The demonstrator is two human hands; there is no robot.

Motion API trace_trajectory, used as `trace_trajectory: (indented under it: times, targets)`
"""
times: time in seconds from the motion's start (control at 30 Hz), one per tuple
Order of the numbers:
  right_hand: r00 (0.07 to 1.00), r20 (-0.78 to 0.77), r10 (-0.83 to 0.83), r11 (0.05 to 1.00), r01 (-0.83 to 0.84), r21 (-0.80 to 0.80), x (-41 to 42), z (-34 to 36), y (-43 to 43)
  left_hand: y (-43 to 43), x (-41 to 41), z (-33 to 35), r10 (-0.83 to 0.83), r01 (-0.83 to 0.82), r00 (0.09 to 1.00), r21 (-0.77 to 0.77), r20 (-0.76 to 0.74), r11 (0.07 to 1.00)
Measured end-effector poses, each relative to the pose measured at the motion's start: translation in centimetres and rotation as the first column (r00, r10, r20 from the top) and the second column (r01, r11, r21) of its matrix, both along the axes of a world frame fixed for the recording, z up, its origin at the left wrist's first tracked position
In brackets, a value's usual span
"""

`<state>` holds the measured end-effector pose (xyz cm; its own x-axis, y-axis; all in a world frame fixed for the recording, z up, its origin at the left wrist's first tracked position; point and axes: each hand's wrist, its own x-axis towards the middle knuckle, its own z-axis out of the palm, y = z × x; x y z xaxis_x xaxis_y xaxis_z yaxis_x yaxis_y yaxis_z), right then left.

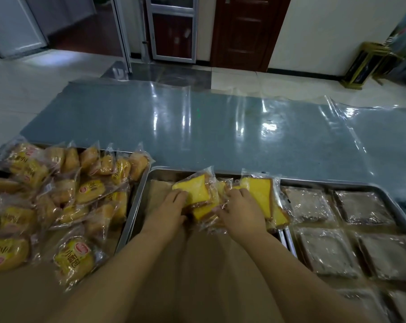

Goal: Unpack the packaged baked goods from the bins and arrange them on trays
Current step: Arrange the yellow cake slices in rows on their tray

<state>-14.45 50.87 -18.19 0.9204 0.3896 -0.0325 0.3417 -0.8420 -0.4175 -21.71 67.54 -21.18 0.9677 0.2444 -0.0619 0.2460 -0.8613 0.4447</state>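
Note:
A metal tray (pixel 141 199) lined with brown paper lies in the middle, with a small heap of yellow cake slices in clear wrappers at its far end. My left hand (pixel 171 208) rests on one wrapped yellow slice (pixel 194 191), fingers closed on its near edge. My right hand (pixel 241 210) grips another wrapped yellow slice (pixel 260 194) to the right of it. More slices (pixel 205 212) lie between and under both hands. Whether the slices are lifted or lying on the tray is unclear.
The left tray (pixel 148 170) is piled with several wrapped golden buns (pixel 90 190). The right tray (pixel 383 190) holds rows of wrapped brown slices (pixel 325 250). Beyond the trays, a clear plastic sheet (pixel 197 127) covers the grey-blue table. Doors and a tiled floor lie behind.

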Motion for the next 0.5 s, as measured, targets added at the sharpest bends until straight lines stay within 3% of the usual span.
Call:
trace_trajectory:
  times: [0.17,0.27,0.4,0.5]
  targets:
    - [0.996,-0.077,-0.051,0.989,0.061,0.136,-0.5,0.1,-0.3,-0.2,-1.1,0.4,0.085,-0.082,0.996,-0.093,0.030,0.992]
    - [0.984,-0.156,-0.085,0.955,0.125,0.269,-1.1,0.3,-1.0,-0.4,-3.1,1.2,0.126,-0.102,0.984,-0.183,0.124,0.978]
    - [0.967,-0.231,-0.110,0.838,0.216,0.501,-2.5,0.8,-2.5,-0.5,-6.1,2.8,0.152,-0.075,0.933,-0.238,0.325,0.968]
    - [0.955,-0.277,-0.107,0.740,0.263,0.619,-4.1,1.2,-4.1,-0.5,-8.3,4.1,0.202,-0.064,0.911,-0.360,0.361,0.931]
